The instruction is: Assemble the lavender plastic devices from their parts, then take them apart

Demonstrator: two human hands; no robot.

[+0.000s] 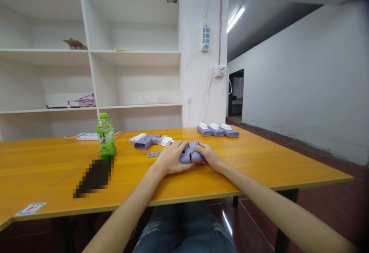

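Over the tabletop, both hands grip a purple plastic casing (187, 156) with dark slots in it. My left hand (172, 157) wraps around its left side, fingers over the top. At its right end, my right hand (210, 156) presses with thumb and fingers; some fingertips are hidden behind it. Just beyond the left hand lie more purple plastic parts (145, 141), white plastic pieces (167, 140) and a small flat purple strip with holes (153, 154).
Finished-looking purple blocks with white tops (215, 130) stand in a row at the table's back. A green-capped bottle (106, 135) stands left, near a pixelated dark patch (96, 178). A white power strip (87, 136) lies behind. Shelves (138, 51) line the wall.
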